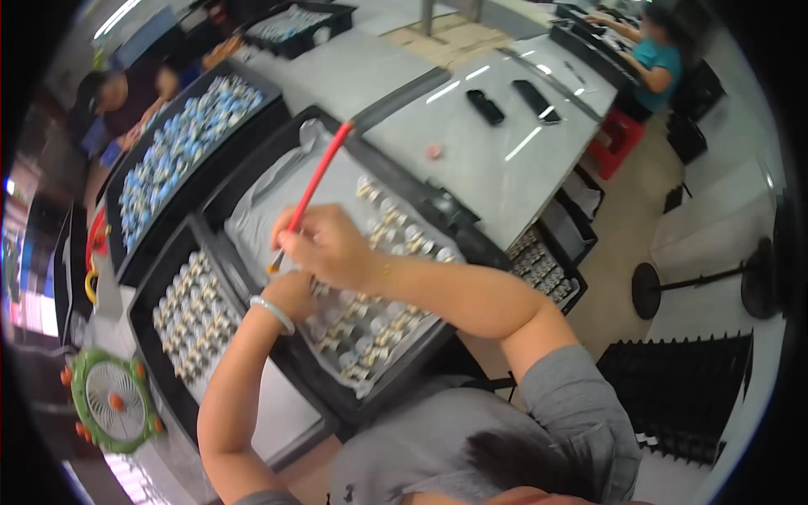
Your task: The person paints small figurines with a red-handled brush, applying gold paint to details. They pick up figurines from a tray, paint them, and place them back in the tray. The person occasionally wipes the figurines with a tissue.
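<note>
My right hand (pixel 332 246) grips a long red-handled brush (pixel 316 181), its tip pointing down at about the left edge of the middle black tray (pixel 252 177). That tray is lined with a grey sheet and holds several small metal-and-clear parts (pixel 370 311). My left hand (pixel 290 295), with a white bracelet at the wrist, sits just under the right hand; its fingers are mostly hidden, so I cannot tell what it holds.
A black tray of silver parts (pixel 192 316) lies to the left, and one of blue-white parts (pixel 181 139) beyond it. A green and orange fan (pixel 109 402) stands at lower left. Other people sit at far left and top right. A red stool (pixel 619 139) stands by the grey table (pixel 471 168).
</note>
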A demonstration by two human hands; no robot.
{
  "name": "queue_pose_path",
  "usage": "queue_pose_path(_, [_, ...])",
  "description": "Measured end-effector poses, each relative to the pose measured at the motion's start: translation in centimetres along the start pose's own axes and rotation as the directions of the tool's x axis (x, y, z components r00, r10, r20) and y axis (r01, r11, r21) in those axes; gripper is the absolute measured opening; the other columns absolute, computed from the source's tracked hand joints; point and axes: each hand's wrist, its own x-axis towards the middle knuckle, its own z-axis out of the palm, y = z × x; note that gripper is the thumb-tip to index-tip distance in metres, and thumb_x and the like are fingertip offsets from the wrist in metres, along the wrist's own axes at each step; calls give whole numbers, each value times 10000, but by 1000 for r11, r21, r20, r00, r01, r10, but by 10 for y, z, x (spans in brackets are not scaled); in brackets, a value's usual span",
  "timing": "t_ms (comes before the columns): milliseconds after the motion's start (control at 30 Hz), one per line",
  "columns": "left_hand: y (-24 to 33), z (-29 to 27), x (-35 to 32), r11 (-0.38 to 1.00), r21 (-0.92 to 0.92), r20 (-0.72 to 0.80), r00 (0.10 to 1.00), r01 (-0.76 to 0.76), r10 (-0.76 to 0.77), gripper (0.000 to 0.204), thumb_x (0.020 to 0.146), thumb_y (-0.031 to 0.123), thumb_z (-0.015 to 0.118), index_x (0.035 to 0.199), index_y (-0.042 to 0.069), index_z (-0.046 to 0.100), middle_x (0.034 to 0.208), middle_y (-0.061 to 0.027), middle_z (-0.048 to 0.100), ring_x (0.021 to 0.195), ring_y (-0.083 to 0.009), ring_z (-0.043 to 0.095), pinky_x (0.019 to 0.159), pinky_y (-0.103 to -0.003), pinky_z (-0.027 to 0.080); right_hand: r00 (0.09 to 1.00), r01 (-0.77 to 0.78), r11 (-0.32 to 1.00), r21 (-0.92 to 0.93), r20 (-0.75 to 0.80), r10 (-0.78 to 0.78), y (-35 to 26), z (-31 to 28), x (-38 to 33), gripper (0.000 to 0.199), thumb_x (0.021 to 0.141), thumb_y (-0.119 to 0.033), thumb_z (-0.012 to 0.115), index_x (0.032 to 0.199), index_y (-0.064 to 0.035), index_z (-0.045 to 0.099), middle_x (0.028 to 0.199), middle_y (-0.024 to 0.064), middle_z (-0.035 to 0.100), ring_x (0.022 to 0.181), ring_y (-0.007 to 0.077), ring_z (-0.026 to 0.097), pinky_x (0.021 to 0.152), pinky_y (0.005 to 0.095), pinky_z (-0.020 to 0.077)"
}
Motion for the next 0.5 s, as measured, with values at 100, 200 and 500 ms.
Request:
queue_pose_path(100, [7, -10, 23, 997, 52, 92, 994, 49, -54, 389, 705, 262, 591, 993, 14, 508, 903, -210, 592, 852, -366, 570, 750, -421, 448, 999, -26, 999, 34, -24, 27, 0, -16, 1, 138, 801, -121, 483, 747, -14, 551, 602, -6, 478, 542, 37, 418, 486, 204, 341])
queue_pose_path(200, [16, -25, 17, 984, 144, 120, 985, 103, -120, 372, 689, 230, 593, 990, 28, 509, 893, -205, 592, 848, -358, 572, 741, -418, 453, 999, -32, 996, 83, -15, 33, -3, -15, 0, 129, 804, -109, 477, 748, -16, 546, 609, -6, 484, 547, 35, 422, 490, 199, 343])
queue_pose_path(500, [50, -76, -83, 592, -806, -237, 909, 13, -343, 398, 704, -95, 477, 1082, 27, 457, 944, -68, 508, 727, -186, 570, 609, -309, 481, 1000, 14, 993, 114, -19, -12, -14, -14, -7, 124, 803, -99, 472, 745, -17, 544, 635, 8, 518, 559, 50, 455, 502, 209, 363])
